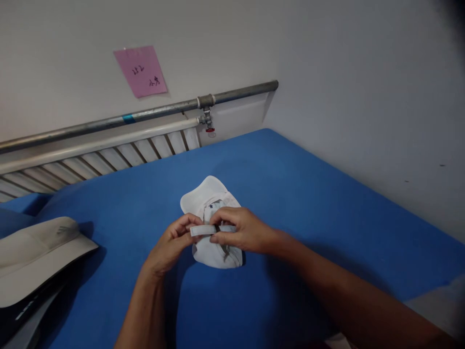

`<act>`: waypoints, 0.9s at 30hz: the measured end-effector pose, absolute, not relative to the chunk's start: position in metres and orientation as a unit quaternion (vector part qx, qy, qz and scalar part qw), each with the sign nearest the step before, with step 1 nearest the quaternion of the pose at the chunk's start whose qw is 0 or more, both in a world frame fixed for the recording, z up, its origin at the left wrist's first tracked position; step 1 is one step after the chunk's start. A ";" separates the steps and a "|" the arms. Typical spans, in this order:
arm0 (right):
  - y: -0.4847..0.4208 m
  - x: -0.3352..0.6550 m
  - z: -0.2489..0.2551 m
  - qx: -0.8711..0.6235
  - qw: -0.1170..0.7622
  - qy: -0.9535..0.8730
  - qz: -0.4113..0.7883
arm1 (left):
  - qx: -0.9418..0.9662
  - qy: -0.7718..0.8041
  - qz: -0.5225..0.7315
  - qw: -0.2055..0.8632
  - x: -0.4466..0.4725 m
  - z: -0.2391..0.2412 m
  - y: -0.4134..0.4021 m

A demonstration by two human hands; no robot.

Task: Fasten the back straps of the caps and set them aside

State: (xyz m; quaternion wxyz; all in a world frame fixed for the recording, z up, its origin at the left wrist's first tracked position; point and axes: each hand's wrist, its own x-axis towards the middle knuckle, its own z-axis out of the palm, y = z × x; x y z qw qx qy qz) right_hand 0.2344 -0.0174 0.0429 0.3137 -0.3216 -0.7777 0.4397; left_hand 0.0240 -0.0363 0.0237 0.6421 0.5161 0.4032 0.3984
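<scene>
1. White fabric cap lies on the blue padded surface in the middle of the view. Its brim points away from the person, and the inside appears to face up.
2. The adjustment strap of the cap crosses the near opening. Its long axis runs left to right, level between the two hands.
3. Left hand: comes in from the lower left. Thumb and fingers are pressed together in a pinch on the left end of the strap. The palm is clear of the cap.
4. Right hand: comes in from the lower right. The fingers are closed in a pinch on the right part of the strap and lie over the cap fabric, touching it.
5. The hands are equally near the strap. Their fingertips sit just beside each other at its middle.
6. A stack of pale caps lies at the left edge, well apart from the hands.
7. On the wall behind are a pink paper note, a grey pipe with a red-handled valve, and a white slatted radiator.
</scene>
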 end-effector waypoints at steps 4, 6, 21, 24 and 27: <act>-0.013 0.238 0.044 -0.342 0.317 -0.716 0.520 | 0.512 0.397 0.418 0.637 0.017 0.024 -0.036; -0.013 0.239 0.046 -0.341 0.312 -0.726 0.510 | 0.506 0.391 0.431 0.636 0.017 0.024 -0.036; -0.013 0.242 0.049 -0.344 0.250 -0.723 0.545 | 0.577 0.421 0.342 0.611 0.020 0.036 -0.045; -0.011 0.245 0.052 -0.331 0.211 -0.661 0.640 | 0.566 0.395 0.357 0.629 0.021 0.035 -0.046; -0.011 0.246 0.054 -0.320 0.181 -0.642 0.672 | 0.547 0.372 0.375 0.649 0.020 0.033 -0.046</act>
